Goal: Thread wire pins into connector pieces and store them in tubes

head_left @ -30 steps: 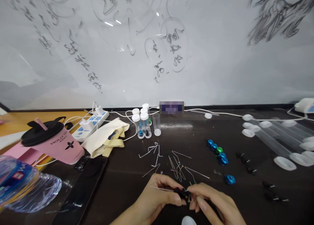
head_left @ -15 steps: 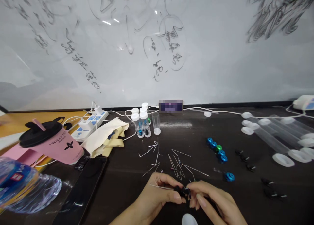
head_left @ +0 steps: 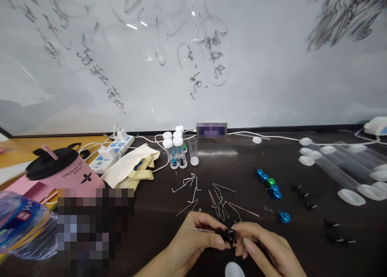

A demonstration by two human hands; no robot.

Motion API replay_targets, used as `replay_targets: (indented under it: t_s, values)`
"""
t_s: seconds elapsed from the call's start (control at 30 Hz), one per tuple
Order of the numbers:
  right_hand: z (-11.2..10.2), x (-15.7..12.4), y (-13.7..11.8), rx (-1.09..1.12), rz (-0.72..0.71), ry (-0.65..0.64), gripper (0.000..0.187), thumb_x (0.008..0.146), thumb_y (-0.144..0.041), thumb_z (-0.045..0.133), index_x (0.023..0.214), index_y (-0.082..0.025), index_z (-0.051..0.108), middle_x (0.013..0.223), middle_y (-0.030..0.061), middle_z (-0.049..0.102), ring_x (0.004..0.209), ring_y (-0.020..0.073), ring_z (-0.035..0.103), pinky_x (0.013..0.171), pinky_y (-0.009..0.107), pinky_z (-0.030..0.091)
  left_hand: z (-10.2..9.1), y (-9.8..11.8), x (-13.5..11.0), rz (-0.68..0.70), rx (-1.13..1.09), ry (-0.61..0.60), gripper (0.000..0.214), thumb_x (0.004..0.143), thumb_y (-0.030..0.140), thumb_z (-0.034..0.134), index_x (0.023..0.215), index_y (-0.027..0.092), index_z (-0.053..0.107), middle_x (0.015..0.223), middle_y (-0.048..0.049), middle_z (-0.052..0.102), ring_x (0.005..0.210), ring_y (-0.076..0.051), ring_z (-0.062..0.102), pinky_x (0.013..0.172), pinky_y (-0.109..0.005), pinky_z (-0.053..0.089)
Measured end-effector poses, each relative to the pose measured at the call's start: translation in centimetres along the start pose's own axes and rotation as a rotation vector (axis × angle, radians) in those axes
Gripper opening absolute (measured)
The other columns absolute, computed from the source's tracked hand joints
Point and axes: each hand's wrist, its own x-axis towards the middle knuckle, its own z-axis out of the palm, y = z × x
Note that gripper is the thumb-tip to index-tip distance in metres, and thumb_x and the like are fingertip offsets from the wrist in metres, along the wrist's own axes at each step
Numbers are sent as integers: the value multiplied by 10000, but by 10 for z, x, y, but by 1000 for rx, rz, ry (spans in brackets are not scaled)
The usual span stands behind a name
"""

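- Delta over the last second: next to nothing in the hands. View has shifted slightly; both hands are still at the same small black part (head_left: 229, 236), low centre, held up over the dark table (head_left: 151, 240).
- Left hand (head_left: 196, 240): grasping, thumb and forefinger pinched on the black part. Thin metal rod (head_left: 200, 229) sticks out leftward from that grip; can't tell if it's fixed to the part.
- Right hand (head_left: 261, 242): fingertips bunched at the part's right side, forefinger on its upper edge. Pinch or just contact: can't tell, fingers hide it.
- Meaning: my read is fine work at one spot, left steadying, right doing the small adjusting. Part is neither set down nor handed over.
- Nearest stuff: bent wires (head_left: 223, 207) just beyond the hands, L-shaped keys (head_left: 193, 188) behind left, white cap (head_left: 234, 269) at the bottom edge. None look shifted.
- Right side, also unchanged: row of blue wheels (head_left: 276, 194) with one green wheel (head_left: 271, 182) among them, single blue wheel (head_left: 284, 217) apart, loose black pieces (head_left: 331, 224) further out.
- Back: capped tubes (head_left: 180, 155) upright, uncapped clear tube (head_left: 192, 150) just beside them.
- New: pixel patch at lower left; can't read what's under it.
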Motion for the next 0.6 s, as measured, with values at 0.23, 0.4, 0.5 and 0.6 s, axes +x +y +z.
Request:
replay_targets:
  t_s: [0.23, 0.4, 0.5, 0.6]
  values:
    - [2, -1, 3, 9, 10, -20, 312, 949, -137, 480, 1187, -328, 546, 826, -44, 711, 705, 102, 708, 694, 163, 565, 1, 2, 0, 8, 10, 3, 260, 469, 67, 883, 688, 129, 760, 720, -56, 760, 617, -147, 698, 633, -240, 563]
    - [0, -2, 7, 24, 42, -41, 356, 944, -113, 458, 1219, -332, 517, 825, -45, 704, 706, 102, 701, 690, 170, 564, 0, 0, 0, 9, 12, 2, 247, 479, 71, 883, 684, 133, 760, 732, -58, 761, 644, -152, 698, 650, -253, 569]
    - [1, -3, 8, 21, 33, -46, 348, 935, -108, 475, 1195, -331, 534, 838, -39, 702, 710, 108, 700, 698, 181, 564, -3, -4, 2, 18, -10, -1, 264, 451, 78, 894, 670, 131, 757, 719, -58, 759, 617, -149, 693, 636, -254, 573]
    - [2, -5, 9, 37, 47, -39, 376, 939, -99, 459, 1232, -329, 508, 820, -36, 699, 702, 111, 698, 685, 185, 565, -3, -4, 3, 11, -7, -6, 270, 450, 77, 895, 676, 134, 758, 743, -65, 765, 642, -161, 701, 664, -277, 584]
